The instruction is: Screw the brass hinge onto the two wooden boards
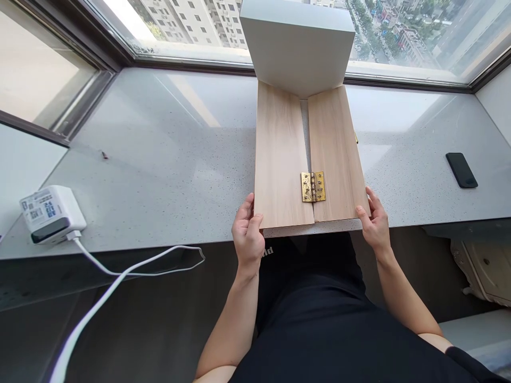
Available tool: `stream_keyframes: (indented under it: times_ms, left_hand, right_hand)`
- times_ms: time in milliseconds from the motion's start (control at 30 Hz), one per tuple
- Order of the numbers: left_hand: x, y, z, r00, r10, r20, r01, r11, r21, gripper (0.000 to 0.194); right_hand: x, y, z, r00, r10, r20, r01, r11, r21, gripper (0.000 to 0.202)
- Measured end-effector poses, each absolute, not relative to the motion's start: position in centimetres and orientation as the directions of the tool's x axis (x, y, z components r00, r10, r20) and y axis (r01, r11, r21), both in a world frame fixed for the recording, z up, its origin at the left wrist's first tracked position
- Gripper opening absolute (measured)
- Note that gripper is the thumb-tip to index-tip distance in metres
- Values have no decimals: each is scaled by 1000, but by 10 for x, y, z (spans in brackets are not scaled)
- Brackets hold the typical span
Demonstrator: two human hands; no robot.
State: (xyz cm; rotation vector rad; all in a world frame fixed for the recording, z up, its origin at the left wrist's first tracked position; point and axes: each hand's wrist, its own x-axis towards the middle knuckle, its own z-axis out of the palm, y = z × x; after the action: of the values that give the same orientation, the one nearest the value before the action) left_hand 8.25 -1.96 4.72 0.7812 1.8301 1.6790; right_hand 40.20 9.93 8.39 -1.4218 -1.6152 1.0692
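Two wood-grain boards lie side by side before me, joined near the front by a brass hinge (313,186). A narrow gap between them widens toward the back. My left hand (248,234) grips the front left corner of the left board (279,154), thumb on top and fingers at its edge. At the front right corner of the right board (337,154), my right hand (374,221) pinches it the same way. Behind them a white box (299,53) touches the boards' far ends. Some fingertips are hidden beneath the boards.
All this rests on a speckled white windowsill counter (191,159). A white plug-in device (54,213) with a white cable (104,298) sits at the left. A black phone (461,170) lies at the right. Windows border the back; a scrap (104,155) lies left.
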Motion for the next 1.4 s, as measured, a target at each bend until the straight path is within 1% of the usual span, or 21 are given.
stream_keyframes:
  times_ms: [100,267,433,567,667,767,900,1100,1267,1400]
  left_hand:
    - [77,-20,47,-693,719,-46,10,74,997,71]
    - [71,-19,44,-679,731,-71,-10,87,996,68]
    - [63,-16,40,-668,730,-142,-99,102,990,71]
    - [58,-13,43,-645,737,-201,-195,96,976,69]
    - [55,-11,46,-645,730,-225,-250,77,965,67]
    - [53,-11,47,-632,734,-247,-289,73,955,69]
    - [50,-12,46,-616,743,-262,-305,82,949,69]
    - [44,-15,42,-591,768,-249,-250,120,961,75]
    - [49,-16,47,-602,783,-158,-15,186,982,70]
    - [62,-16,60,-624,773,-115,124,243,962,69]
  right_hand:
    - [404,102,80,-145,988,-47,350,6,-937,98]
    - [409,107,76,-171,980,-100,303,-44,-952,101]
    - [415,114,71,-217,962,-168,246,-113,-963,109]
    - [418,118,68,-249,943,-219,188,-175,-966,104]
    - [420,120,67,-271,932,-240,161,-202,-966,107]
    - [423,122,67,-292,924,-248,154,-210,-965,111]
    - [426,125,68,-315,913,-260,175,-213,-961,107]
    - [430,127,68,-310,912,-270,273,-186,-944,109]
    - [429,126,71,-265,927,-266,432,-133,-892,106]
    - [421,121,75,-213,958,-191,560,-41,-827,97]
